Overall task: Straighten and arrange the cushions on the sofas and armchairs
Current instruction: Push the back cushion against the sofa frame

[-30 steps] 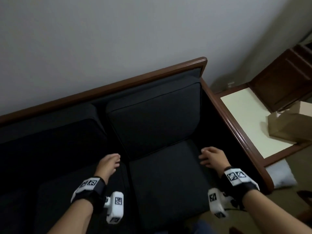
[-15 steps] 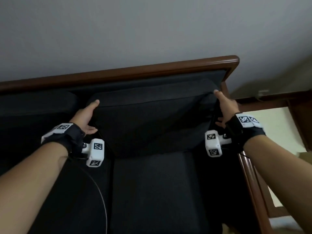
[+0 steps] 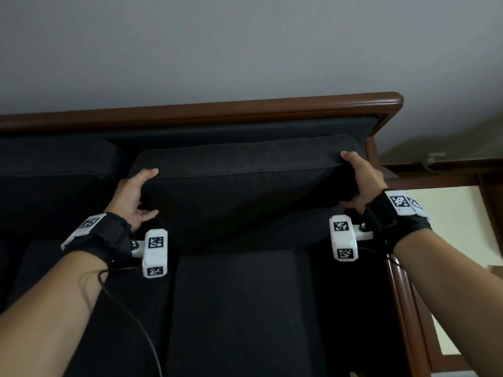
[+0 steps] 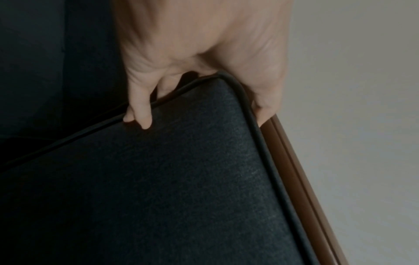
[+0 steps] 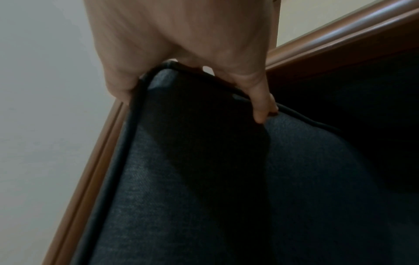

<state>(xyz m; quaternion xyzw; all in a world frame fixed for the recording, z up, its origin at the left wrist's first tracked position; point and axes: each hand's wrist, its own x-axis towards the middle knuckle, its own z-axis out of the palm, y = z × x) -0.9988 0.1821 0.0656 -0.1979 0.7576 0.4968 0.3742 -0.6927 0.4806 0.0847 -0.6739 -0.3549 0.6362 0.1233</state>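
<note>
Wood-framed sofa (image 3: pixel 245 110) — dark seat cushion (image 3: pixel 239 308), back cushions (image 3: pixel 239 197)

Plain grey-white wall (image 3: pixel 245 50) fills the upper part of the head view, bare and evenly lit. To the right of the wall's lower edge, a dark brown wooden side table (image 3: pixel 446 170) with a pale cream top (image 3: pixel 446 202); only part of it shows. A small pale fitting (image 3: pixel 435 156) sits low on the wall just above the table's back rail, too blurred to identify. Black cable (image 3: pixel 130 317) trails down at lower left, well below the wall.
</note>
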